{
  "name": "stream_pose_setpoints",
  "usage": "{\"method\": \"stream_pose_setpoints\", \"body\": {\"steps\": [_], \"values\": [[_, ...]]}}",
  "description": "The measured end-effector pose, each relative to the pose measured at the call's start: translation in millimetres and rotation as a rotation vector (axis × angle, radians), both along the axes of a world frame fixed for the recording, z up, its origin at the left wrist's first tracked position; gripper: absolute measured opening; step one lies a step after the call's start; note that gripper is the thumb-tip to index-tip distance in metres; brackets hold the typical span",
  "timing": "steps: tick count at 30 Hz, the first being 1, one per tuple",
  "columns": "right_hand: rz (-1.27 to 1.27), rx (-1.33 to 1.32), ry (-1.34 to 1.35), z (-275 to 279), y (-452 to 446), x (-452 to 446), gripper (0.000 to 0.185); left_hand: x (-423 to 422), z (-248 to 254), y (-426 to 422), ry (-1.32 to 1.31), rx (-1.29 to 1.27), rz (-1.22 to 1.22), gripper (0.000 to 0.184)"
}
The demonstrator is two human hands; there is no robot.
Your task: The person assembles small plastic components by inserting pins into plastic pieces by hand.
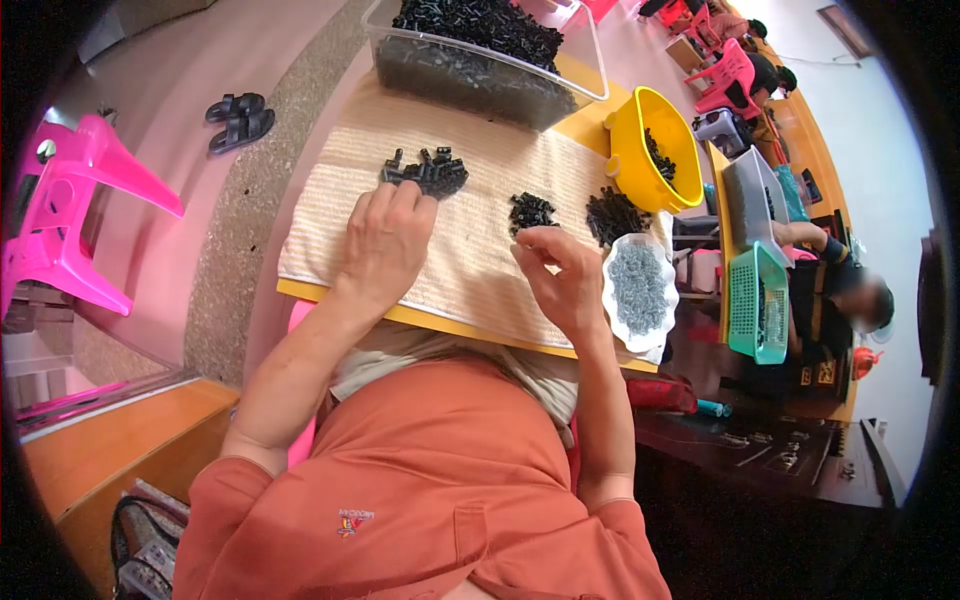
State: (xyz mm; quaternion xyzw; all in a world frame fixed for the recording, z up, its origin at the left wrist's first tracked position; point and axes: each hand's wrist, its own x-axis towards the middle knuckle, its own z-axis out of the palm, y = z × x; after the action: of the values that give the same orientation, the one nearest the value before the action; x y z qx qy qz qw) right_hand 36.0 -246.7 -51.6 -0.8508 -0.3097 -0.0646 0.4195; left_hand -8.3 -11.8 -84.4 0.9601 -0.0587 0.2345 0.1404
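My left hand rests with curled fingers at the near edge of a pile of small black cylindrical parts. Its fingertips are hidden under the hand, so what they hold does not show. My right hand is closed in a pinch just in front of a smaller pile of black parts. Anything between its fingertips is too small to name. Right of that lies another heap of black pieces. A white scalloped dish of small clear pieces stands beside my right hand.
A striped towel covers the table. At its far side stands a clear bin full of black parts; a yellow tub holds more. Pink stool and sandals are left. Co-workers sit right, near a green basket.
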Motion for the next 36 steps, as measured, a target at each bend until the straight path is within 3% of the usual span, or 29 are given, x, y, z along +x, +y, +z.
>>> {"method": "stream_pose_setpoints", "body": {"steps": [13,22,31,36], "values": [[0.006,0.043,0.083,-11,-10,-12,0.016,0,-2,2,-0.038,-0.103,-0.081,0.008],[0.004,-0.283,-0.167,-3,23,3,0.017,1,0,-2,-0.144,-0.361,-0.152,0.012],[-0.022,-0.598,-0.068,-15,48,17,0.017,6,-7,-4,-0.181,-0.526,-0.196,0.014],[-0.007,-0.553,-0.08,-29,44,18,0.018,6,-7,-4,-0.077,-0.649,-0.124,0.014]]}}
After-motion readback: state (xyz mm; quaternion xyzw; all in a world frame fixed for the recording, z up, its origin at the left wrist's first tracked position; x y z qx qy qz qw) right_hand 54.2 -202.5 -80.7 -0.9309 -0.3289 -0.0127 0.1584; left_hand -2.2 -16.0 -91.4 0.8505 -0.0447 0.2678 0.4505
